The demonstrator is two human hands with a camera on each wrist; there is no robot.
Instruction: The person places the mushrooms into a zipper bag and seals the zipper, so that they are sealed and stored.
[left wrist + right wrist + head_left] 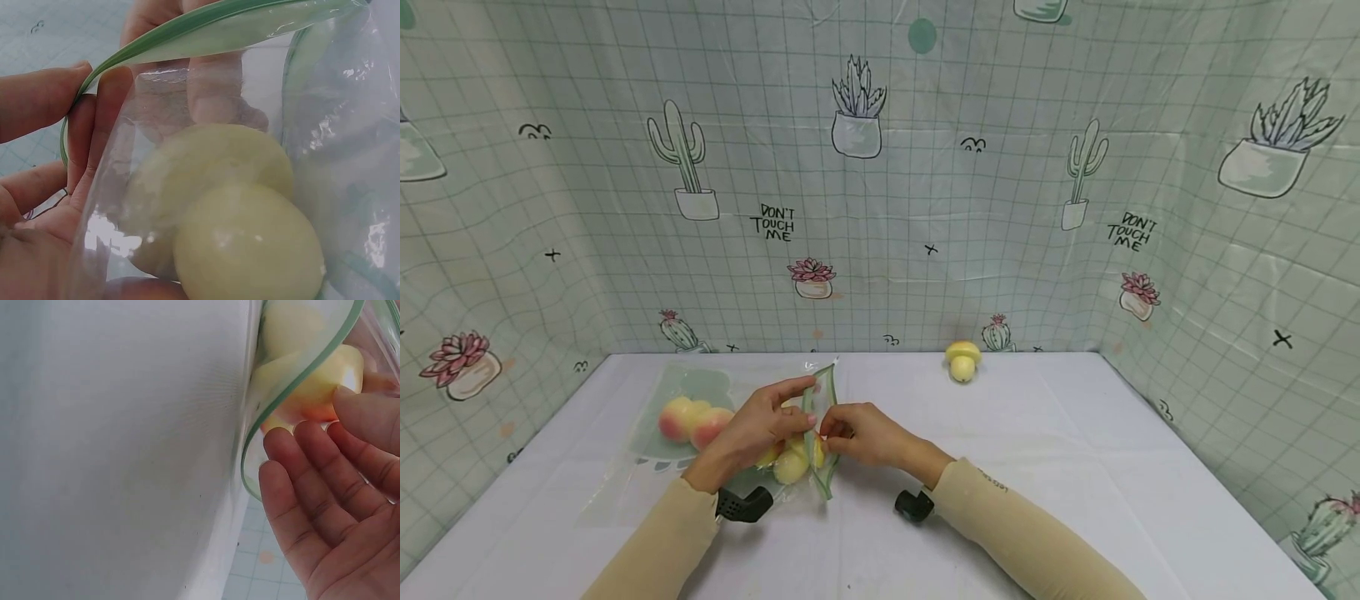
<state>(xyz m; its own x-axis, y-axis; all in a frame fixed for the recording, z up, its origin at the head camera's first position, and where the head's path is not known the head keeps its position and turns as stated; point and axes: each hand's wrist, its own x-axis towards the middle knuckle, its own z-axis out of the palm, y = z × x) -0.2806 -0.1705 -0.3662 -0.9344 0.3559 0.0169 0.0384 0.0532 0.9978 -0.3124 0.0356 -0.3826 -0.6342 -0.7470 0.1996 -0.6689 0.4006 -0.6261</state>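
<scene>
A clear zip bag (823,483) with a green-edged mouth lies on the table, its mouth raised. My left hand (760,429) pinches the rim between thumb and fingers, as the left wrist view shows, with other fingers behind the clear film. Just inside the mouth is a yellow toy mushroom (250,244), its round pale end seen through the film. My right hand (868,433) is at the mouth, thumb on the mushroom's yellow and reddish side (312,381) and fingertips beneath it. Red-and-yellow peaches (677,419) lie left of my left hand, seemingly inside the bag.
Another yellow toy mushroom (962,361) stands at the back of the white table (1037,467), near the printed curtain (910,208). Black wrist cameras hang under both wrists, the left one (745,505) close above the bag.
</scene>
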